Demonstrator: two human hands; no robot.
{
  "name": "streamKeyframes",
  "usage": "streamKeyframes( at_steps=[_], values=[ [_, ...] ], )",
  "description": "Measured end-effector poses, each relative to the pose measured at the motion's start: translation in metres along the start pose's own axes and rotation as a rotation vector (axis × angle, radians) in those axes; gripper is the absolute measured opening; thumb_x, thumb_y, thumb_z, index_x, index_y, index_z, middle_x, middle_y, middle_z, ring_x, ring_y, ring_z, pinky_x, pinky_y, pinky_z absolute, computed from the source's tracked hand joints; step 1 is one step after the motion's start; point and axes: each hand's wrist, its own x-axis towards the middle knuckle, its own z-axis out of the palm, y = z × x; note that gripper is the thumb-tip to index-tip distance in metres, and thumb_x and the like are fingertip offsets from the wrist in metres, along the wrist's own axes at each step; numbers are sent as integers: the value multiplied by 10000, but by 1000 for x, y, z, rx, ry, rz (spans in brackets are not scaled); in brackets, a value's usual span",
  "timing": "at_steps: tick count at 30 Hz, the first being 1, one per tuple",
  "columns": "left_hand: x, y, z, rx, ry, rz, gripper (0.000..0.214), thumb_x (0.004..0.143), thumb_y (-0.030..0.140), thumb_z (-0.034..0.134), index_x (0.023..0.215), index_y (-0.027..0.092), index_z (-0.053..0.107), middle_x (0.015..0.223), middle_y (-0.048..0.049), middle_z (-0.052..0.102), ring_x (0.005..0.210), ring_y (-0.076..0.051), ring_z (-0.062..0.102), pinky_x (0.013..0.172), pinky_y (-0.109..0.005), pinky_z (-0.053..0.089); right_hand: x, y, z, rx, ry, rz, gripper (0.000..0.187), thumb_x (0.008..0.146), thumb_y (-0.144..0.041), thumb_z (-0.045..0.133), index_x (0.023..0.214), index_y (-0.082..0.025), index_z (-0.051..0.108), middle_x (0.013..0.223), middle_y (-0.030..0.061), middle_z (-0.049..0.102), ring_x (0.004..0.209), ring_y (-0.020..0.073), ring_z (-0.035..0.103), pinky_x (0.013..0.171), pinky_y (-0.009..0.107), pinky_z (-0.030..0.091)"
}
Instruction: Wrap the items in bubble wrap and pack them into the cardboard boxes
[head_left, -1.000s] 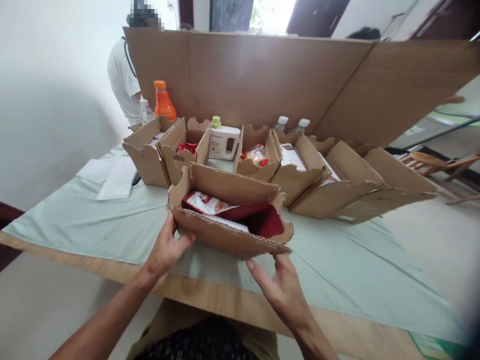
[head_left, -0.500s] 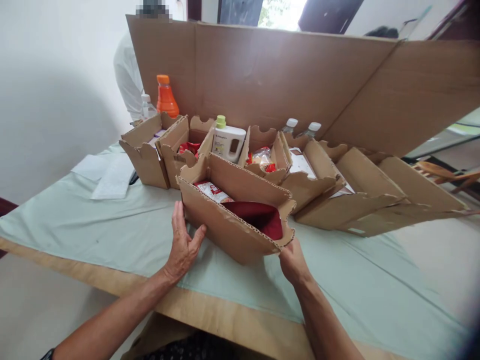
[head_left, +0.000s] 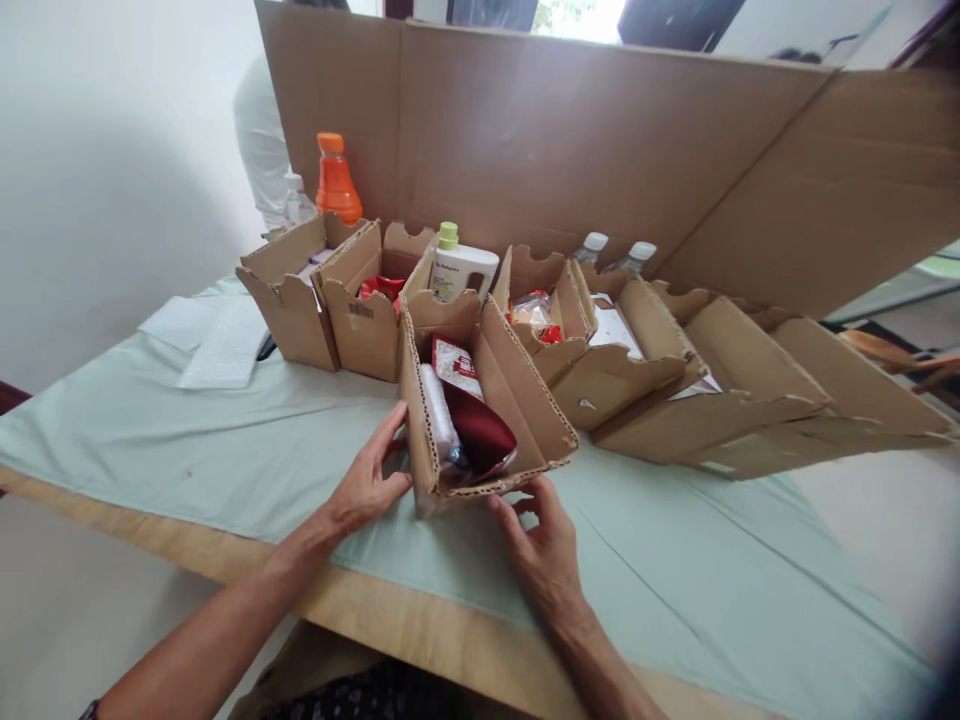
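Note:
An open-topped cardboard bin (head_left: 501, 340) stands close to me on the cloth-covered table, its narrow near end turned toward me. Inside lie a red-and-white printed packet (head_left: 456, 366), a dark red pouch (head_left: 480, 432) and a clear-wrapped white pack (head_left: 439, 412). My left hand (head_left: 373, 480) is open beside the bin's left wall, fingers stretched out, fingertips at the cardboard. At the near right corner is my right hand (head_left: 541, 535), thumb and fingers apart and curved, the tips touching the near end just below the rim. Part of its fingers is hidden by the bin.
Behind stands a row of cardboard bins (head_left: 296, 325) holding packets, with a white detergent bottle (head_left: 463, 272) among them. An orange bottle (head_left: 337, 185) and clear bottles stand farther back, before a tall cardboard panel (head_left: 540, 150). White sheets (head_left: 225, 340) lie at left. A person stands behind the panel.
The near bin has turned so its narrow end faces me and more of its contents shows. My right hand has moved left along with its near corner, its grip loosened; the left hand shifted slightly right.

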Motion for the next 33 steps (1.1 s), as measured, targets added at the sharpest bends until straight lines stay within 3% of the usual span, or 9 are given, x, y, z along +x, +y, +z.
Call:
streamKeyframes(
  at_steps=[5, 8, 12, 17, 20, 23, 26, 29, 33],
  values=[
    [0, 9, -20, -96, -250, 6, 1102, 723, 573, 841, 1643, 238, 335, 1643, -163, 446, 1502, -434, 436, 1231, -595, 378, 18, -13, -4, -87, -135, -35, 283, 871, -498, 699, 897, -226, 625, 800, 29, 723, 664, 188, 659, 613, 316, 556],
    [0, 10, -24, -66, -252, 36, 1090, 791, 593, 788, 1669, 236, 251, 1651, -191, 423, 1476, -432, 473, 1196, -605, 419, 26, -16, -2, -95, -167, -20, 299, 853, -512, 705, 868, -230, 604, 761, 28, 733, 630, 191, 669, 585, 313, 544],
    [0, 10, -24, 4, -245, 88, 1076, 760, 520, 840, 1649, 240, 302, 1665, -186, 400, 1490, -431, 452, 1222, -600, 382, 29, -15, 6, -41, -178, -25, 283, 852, -489, 716, 869, -235, 593, 750, 25, 740, 629, 191, 688, 592, 309, 560],
    [2, 5, -15, 74, -59, 44, 688, 818, 404, 781, 1430, 178, 559, 1394, -183, 665, 1298, -364, 640, 1120, -510, 511, 24, 2, 21, 58, -127, -113, 142, 928, -327, 628, 1006, -211, 653, 854, 48, 762, 699, 182, 718, 681, 311, 607],
    [13, 6, -13, 127, 11, -21, 503, 832, 408, 723, 1261, 162, 633, 1212, -132, 741, 1122, -295, 718, 992, -421, 581, 21, 16, 28, 89, -111, -153, 260, 921, -229, 555, 1158, -203, 659, 1007, 86, 776, 846, 193, 753, 779, 327, 630],
    [36, 13, -19, 306, 19, -46, 474, 808, 414, 667, 1209, 162, 660, 1158, -98, 758, 1050, -260, 717, 908, -366, 589, 19, 24, 31, 107, -116, -174, 339, 891, -205, 561, 1217, -203, 653, 1177, 121, 749, 957, 202, 751, 816, 326, 638],
    [65, 18, -25, 547, 119, -72, 480, 792, 402, 567, 1190, 162, 689, 1092, -77, 777, 987, -240, 706, 836, -321, 564, 18, 27, 31, 110, -141, -188, 341, 885, -178, 564, 1211, -210, 659, 1275, 133, 717, 1017, 208, 745, 810, 318, 644],
    [87, 12, -24, 686, 241, -133, 401, 802, 451, 536, 981, 160, 746, 875, -71, 774, 836, -235, 688, 749, -313, 517, 18, 28, 30, 87, -167, -208, 314, 897, -166, 560, 1189, -211, 667, 1307, 141, 706, 1120, 231, 723, 832, 327, 646],
    [101, -7, -17, 764, 304, -208, 423, 817, 558, 549, 745, 180, 725, 683, -63, 720, 668, -217, 633, 665, -319, 451, 19, 29, 29, 71, -193, -215, 293, 915, -162, 553, 1179, -209, 672, 1301, 143, 713, 1163, 238, 712, 881, 346, 640]
  ],
)
